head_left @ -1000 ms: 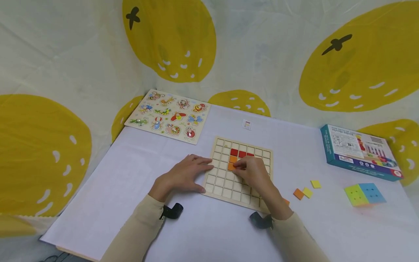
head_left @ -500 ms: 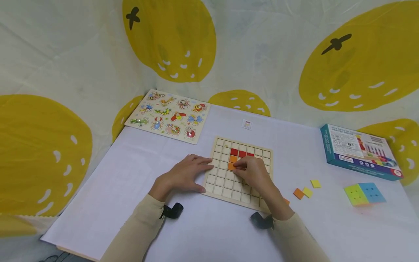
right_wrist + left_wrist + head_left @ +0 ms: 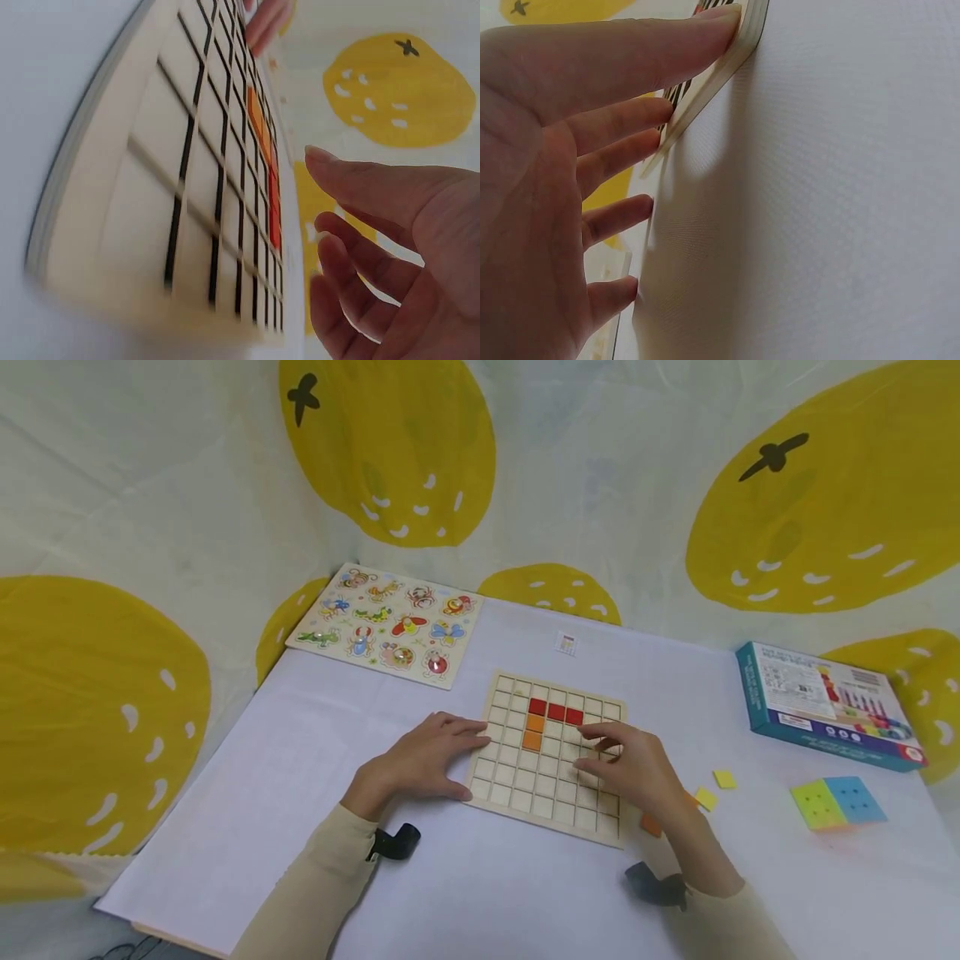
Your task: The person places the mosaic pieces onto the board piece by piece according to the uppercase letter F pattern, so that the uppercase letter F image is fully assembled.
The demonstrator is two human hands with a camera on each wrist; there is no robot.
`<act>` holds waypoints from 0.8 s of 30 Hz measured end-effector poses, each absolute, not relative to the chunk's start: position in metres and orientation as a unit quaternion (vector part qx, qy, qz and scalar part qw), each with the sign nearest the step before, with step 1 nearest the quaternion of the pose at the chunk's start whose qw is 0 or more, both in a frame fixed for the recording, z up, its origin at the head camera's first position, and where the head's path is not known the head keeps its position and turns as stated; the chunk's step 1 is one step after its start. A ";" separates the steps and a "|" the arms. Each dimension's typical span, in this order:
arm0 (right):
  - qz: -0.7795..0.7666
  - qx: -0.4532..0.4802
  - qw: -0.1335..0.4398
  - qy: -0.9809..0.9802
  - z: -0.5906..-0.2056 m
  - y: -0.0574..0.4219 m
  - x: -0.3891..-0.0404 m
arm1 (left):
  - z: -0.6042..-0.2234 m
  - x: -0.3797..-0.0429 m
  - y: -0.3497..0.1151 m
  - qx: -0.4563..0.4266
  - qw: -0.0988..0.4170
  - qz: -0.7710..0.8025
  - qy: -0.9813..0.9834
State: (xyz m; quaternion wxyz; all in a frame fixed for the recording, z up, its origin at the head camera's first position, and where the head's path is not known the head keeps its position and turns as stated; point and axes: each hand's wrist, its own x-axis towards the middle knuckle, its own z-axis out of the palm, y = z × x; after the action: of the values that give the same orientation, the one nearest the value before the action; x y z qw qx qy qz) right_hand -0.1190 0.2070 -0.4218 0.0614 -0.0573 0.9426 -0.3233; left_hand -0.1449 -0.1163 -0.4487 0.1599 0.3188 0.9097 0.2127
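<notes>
A square wooden grid board (image 3: 517, 777) lies on the table. In its upper part sit three red tiles (image 3: 556, 712) in a row, with two orange tiles (image 3: 532, 741) below the leftmost one. My left hand (image 3: 423, 760) rests at the board's left edge, its fingertips and thumb touching the frame; in the left wrist view the fingers (image 3: 622, 116) are straight. Above the right half of the board hovers my right hand (image 3: 630, 764). Its thumb and fingers are apart and hold nothing, as the right wrist view shows with the loosely bent fingers (image 3: 360, 255).
Right of the board lie loose orange tiles (image 3: 651, 825), partly behind the right hand, and yellow tiles (image 3: 723, 779). Farther right are a yellow-and-blue puzzle cube (image 3: 838, 803) and a teal box (image 3: 828, 706). An insect puzzle board (image 3: 386, 625) and a small printed card (image 3: 566, 643) lie behind.
My right hand has let go of the lower orange tile, which stays in the grid, and moved right with its fingers spread. The left hand has not moved.
</notes>
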 end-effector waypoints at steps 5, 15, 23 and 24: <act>-0.259 -0.017 0.071 0.963 -0.413 0.244 -0.103 | -0.450 -0.146 -0.115 0.315 0.161 0.205 0.913; -0.226 0.043 0.124 0.965 -0.418 0.293 -0.072 | -0.448 -0.145 -0.114 0.317 0.170 0.214 0.908; -0.218 0.052 0.147 0.963 -0.432 0.296 -0.059 | -0.448 -0.145 -0.115 0.318 0.166 0.210 0.909; -0.217 0.049 0.147 0.964 -0.434 0.295 -0.057 | -0.449 -0.145 -0.115 0.319 0.165 0.210 0.909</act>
State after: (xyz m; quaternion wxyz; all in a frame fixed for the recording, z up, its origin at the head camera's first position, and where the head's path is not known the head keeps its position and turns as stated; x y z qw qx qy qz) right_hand -0.0573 0.2954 -0.4343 0.1467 0.0489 0.9638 -0.2171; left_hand -0.1454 -0.1154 -0.4485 0.1648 0.3185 0.9095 0.2102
